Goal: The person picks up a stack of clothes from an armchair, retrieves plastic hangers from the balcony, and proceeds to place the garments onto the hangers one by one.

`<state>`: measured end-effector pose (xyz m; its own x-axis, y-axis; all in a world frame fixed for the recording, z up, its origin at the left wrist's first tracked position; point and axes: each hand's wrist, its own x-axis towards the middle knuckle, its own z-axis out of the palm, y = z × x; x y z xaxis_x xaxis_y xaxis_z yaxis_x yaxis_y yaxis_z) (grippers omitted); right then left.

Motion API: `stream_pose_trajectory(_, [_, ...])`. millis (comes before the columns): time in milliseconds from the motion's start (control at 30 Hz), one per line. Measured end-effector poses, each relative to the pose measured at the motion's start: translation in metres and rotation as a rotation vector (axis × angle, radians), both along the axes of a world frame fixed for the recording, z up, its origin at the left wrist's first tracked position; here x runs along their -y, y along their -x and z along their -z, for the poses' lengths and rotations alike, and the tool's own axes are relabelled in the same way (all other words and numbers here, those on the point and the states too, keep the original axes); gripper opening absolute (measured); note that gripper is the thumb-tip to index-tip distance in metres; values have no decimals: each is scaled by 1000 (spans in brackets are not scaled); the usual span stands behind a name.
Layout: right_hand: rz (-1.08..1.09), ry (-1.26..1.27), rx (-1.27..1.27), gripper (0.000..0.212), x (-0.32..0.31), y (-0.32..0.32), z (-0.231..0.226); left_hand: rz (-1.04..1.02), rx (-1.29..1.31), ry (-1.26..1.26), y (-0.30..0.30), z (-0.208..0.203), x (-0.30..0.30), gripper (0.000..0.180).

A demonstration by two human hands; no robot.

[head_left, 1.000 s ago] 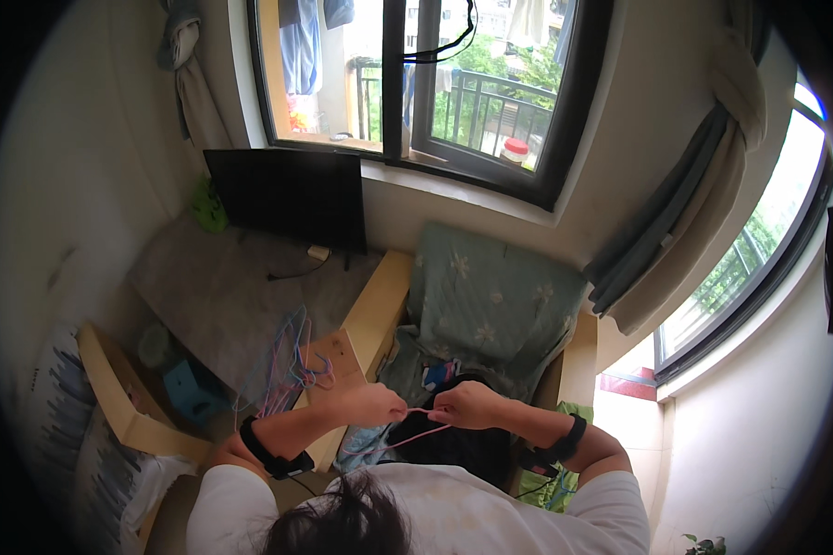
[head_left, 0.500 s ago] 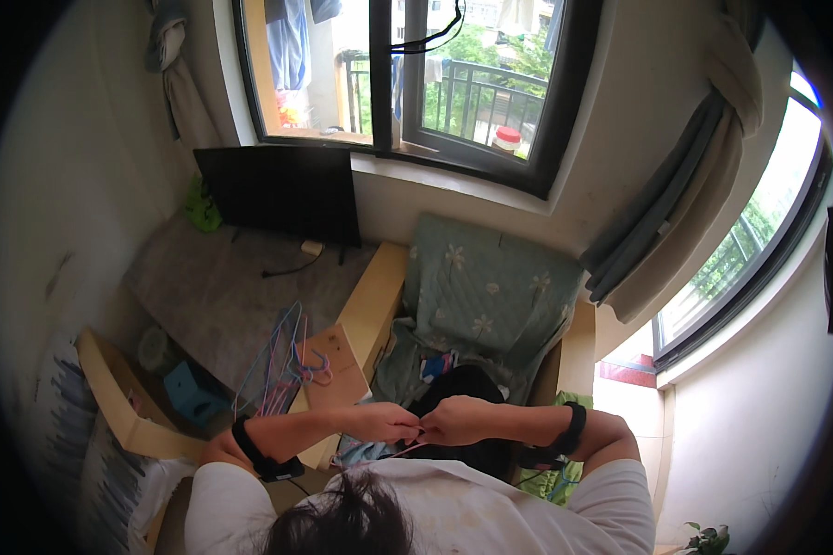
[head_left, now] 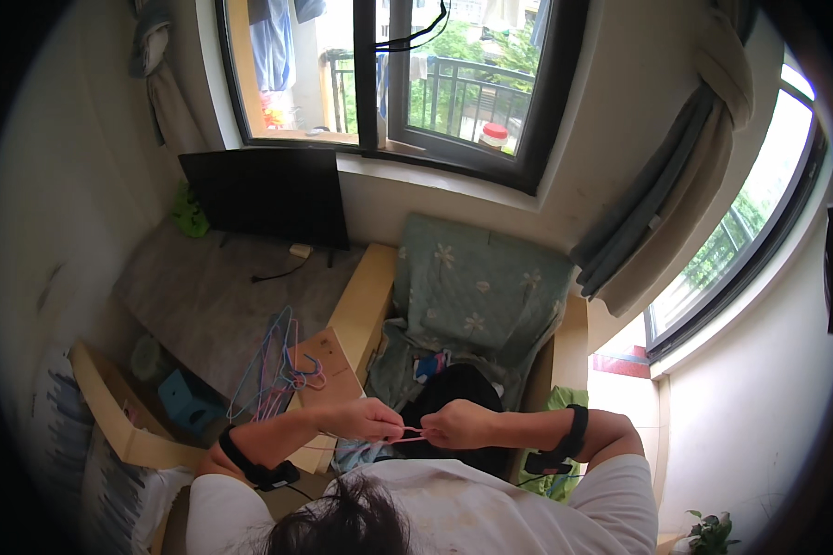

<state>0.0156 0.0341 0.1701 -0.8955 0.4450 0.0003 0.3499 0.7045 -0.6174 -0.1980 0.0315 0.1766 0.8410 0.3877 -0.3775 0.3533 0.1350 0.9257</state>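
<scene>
In front of my chest both hands pinch a thin pink clothes hanger [head_left: 413, 433]. My left hand [head_left: 368, 421] is closed on one end of the stretch that shows, and my right hand [head_left: 455, 425] is closed a short way to its right. The hanger's lower part runs close to my white shirt and is partly hidden. Just beyond my right hand, a black garment [head_left: 463, 388] lies on the chair seat. Left of my left hand, several pink and blue hangers [head_left: 267, 375] are heaped beside a light brown notebook or box [head_left: 329, 365].
A chair with wooden arms [head_left: 366, 291] has a green quilted cover [head_left: 481, 277]. At the left stands a grey-topped table [head_left: 213, 296] with a black monitor [head_left: 267, 199]. Below it are a blue stool [head_left: 187, 398] and an open wooden drawer [head_left: 111, 416]. Green cloth [head_left: 565, 407] hangs near my right forearm.
My hands have drawn slightly apart, and more of the pink hanger shows between them. The whole view has shifted a little, so the room sits further left.
</scene>
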Motion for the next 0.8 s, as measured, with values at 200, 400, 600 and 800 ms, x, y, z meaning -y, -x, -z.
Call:
stream_pose_trajectory(200, [-4, -65, -70, 12, 8, -8, 11, 12, 41, 12, 7, -9, 6, 19])
stream_pose_trajectory(400, [95, 73, -176, 22, -14, -28, 3, -106, 290, 362, 33, 18, -13, 29])
stream_pose_trajectory(600, [479, 319, -174, 29, -33, -58, 39, -309, 400, 418, 36, 43, -7, 41])
stream_pose_trajectory(800, [424, 348, -365, 24, -40, -52, 107, -504, 76, 393, -7, 79, -13, 38])
